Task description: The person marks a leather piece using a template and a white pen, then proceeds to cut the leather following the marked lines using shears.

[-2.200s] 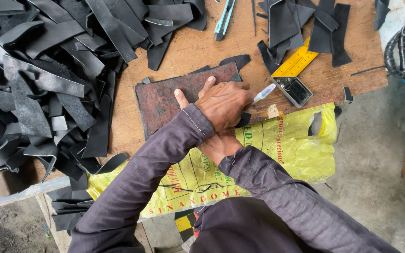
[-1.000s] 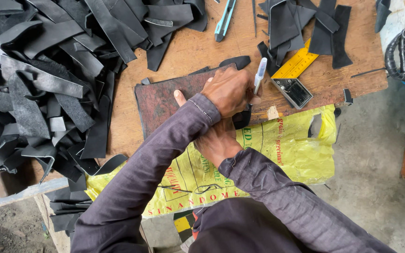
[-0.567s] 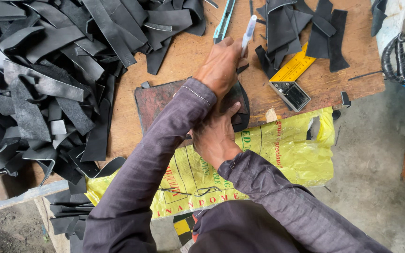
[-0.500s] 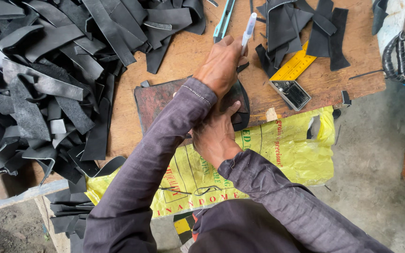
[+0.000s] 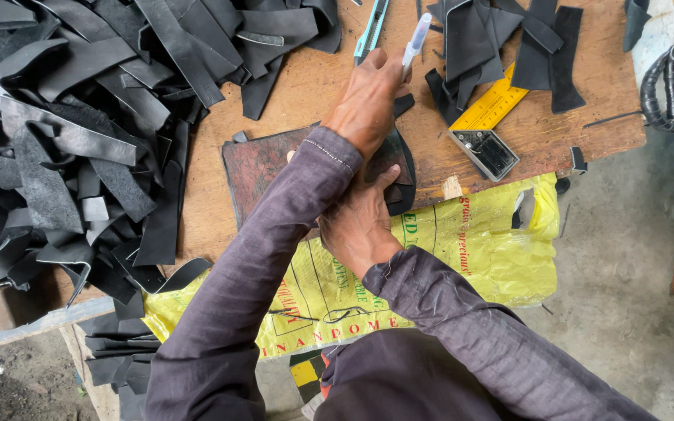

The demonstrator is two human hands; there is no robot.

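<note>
Black leather piece lies mostly hidden under right hand; left hand grips a pen.

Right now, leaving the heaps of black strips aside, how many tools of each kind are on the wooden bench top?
White pen, held in the left hand: 1
Teal utility knife: 1
Yellow ruler: 1
Grey metal block at the ruler's end: 1
Total: 4
</note>
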